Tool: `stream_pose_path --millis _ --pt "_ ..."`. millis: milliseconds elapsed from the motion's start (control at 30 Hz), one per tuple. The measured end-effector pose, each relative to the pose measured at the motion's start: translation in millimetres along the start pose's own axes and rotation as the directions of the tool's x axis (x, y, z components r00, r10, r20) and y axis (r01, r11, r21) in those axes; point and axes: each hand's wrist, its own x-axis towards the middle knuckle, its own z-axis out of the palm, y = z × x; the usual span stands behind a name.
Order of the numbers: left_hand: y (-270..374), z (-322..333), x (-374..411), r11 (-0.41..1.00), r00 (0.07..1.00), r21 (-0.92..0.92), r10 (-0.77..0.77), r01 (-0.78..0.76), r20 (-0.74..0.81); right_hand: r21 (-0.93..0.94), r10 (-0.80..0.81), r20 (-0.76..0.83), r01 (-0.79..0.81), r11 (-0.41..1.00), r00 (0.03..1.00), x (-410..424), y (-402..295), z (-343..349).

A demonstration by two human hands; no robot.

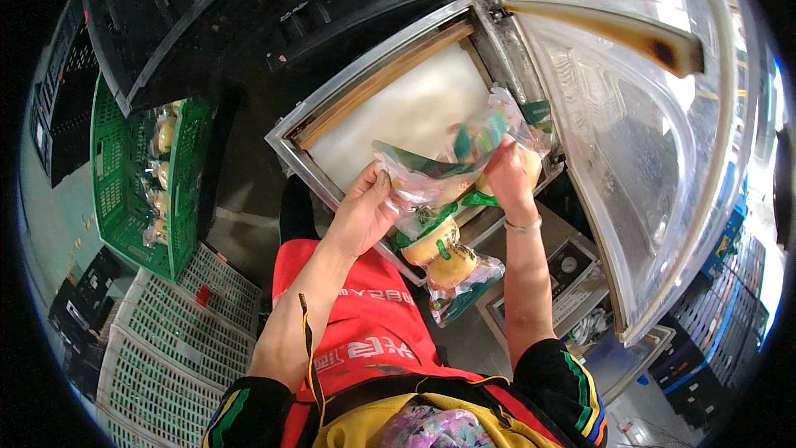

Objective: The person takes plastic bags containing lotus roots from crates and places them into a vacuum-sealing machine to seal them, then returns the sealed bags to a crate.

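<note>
My left hand (367, 205) pinches the edge of a clear plastic bag (429, 186) printed green and pink, its thumb against the fingers. My right hand (513, 174) grips a printed bag with a round, pale yellow food item in it, at the right side of an open chamber machine. Below and between my hands, bagged yellow round items (451, 264) lie over the machine's front edge. The plastic overlaps, so I cannot tell how many bags there are. Under my hands is the machine's whitish bed (398, 106) inside a metal rim.
A raised transparent curved lid (609, 124) stands at the right, above a panel with a round gauge (569, 264). At left, a green plastic crate (134, 199) holds several bagged items, with white slatted crates (168, 348) below it. Black crates (348, 6) stand beyond the machine.
</note>
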Motion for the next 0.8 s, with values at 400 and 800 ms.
stream_pose_path --millis 400,800 --pt "-16 -54 32 0.769 0.396 0.447 0.625 -0.456 -0.672 -0.583 0.096 -0.044 -0.104 0.806 0.994 83 43 77" --pt "-11 -55 45 0.756 0.26 0.486 0.624 -0.439 -0.736 -0.343 0.03 -0.251 -0.118 0.932 0.967 114 57 94"
